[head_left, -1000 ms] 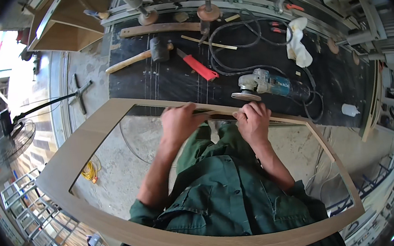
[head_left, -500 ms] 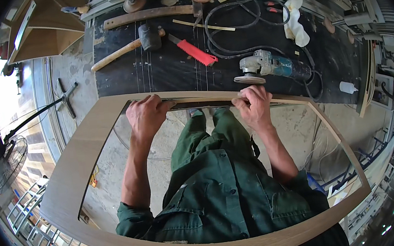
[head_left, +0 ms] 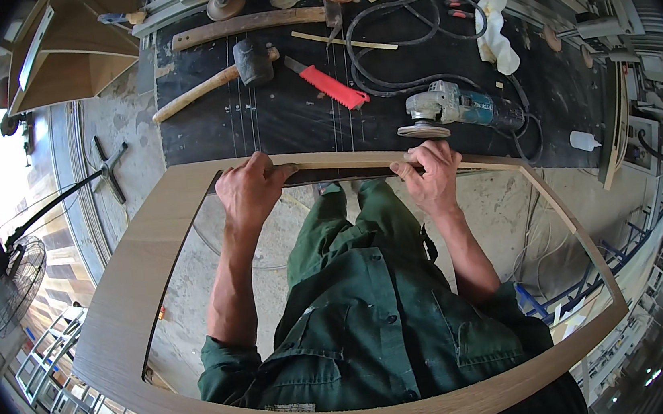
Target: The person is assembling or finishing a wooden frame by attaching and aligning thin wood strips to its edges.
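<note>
A large light-wood frame (head_left: 126, 289) surrounds my arms and torso, its far rail lying at the near edge of the black-topped workbench (head_left: 203, 140). My left hand (head_left: 250, 185) is closed over the left part of that rail, thumb pointing right along it. Farther right, my right hand (head_left: 431, 172) grips the same rail, thumb toward the middle. The fingers of both hands curl over the far side and are partly hidden. Just beyond my right hand lies an angle grinder (head_left: 466, 105) with a disc, its disc end close to my knuckles.
On the bench lie a rubber mallet (head_left: 253, 63), a red-handled saw (head_left: 331, 87), a hammer (head_left: 248, 27), a black cable (head_left: 384, 88), a white cloth (head_left: 495, 32) and a small white bottle (head_left: 583, 140). A fan (head_left: 12, 281) stands on the left, near a metal rack (head_left: 48, 358).
The frame's left side has shifted slightly to the right, with a small tilt. Both hands keep their grip and have moved a little to the right.
</note>
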`<state>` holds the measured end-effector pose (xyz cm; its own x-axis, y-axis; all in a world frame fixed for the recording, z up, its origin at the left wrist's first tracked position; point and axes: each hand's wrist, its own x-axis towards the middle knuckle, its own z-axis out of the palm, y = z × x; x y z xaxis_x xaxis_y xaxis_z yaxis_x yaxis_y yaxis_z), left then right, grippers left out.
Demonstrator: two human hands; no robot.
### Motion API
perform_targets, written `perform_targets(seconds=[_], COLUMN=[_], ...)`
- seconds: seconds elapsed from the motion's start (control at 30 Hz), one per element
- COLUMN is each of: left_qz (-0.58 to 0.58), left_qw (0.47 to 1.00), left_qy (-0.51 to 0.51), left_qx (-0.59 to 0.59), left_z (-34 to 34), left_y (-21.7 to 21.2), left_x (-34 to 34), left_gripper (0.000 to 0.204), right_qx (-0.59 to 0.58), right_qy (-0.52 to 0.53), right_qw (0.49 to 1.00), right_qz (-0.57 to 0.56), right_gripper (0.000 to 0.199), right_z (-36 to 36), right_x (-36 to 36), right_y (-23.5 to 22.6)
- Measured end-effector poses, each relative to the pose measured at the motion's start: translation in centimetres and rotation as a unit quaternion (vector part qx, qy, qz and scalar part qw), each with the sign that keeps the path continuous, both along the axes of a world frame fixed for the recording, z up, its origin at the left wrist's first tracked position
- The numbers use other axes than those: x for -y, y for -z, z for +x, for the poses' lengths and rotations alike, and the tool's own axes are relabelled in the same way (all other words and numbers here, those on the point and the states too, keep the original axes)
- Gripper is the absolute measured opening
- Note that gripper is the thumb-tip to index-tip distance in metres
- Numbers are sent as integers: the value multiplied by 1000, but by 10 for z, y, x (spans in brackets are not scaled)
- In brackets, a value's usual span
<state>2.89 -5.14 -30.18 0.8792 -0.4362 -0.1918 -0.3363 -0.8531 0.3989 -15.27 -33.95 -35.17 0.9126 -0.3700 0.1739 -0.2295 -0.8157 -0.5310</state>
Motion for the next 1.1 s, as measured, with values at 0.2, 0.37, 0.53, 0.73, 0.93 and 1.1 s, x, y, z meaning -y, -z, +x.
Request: perform_targets(seconds=[0.2,0.37,0.53,0.73,0.93,1.1], left_qz=[-25,-12,-5,20,15,43], left_qw=[998,997,999,999,999,998], left_qy=[26,39,36,40,48,36], left_qx=[51,64,29,-14,9,-41], left_z=[-1,2,8,11,18,28], left_y=[4,6,4,-1,8,-6], left_x=[0,3,7,9,6,8], left_gripper=[30,27,27,24,28,30], right_qx=[-32,-47,-83,10,46,48], right_qy=[4,4,-7,-85,-162,-166], right_qw=[999,999,997,996,985,984], right_qz=[24,25,7,20,28,36], right_gripper=[38,37,35,31,23,18], right_z=[2,5,23,54,108,102], right_x=[1,2,-6,-40,-97,-86], right_y=[-5,-15,-28,-23,-18,-21])
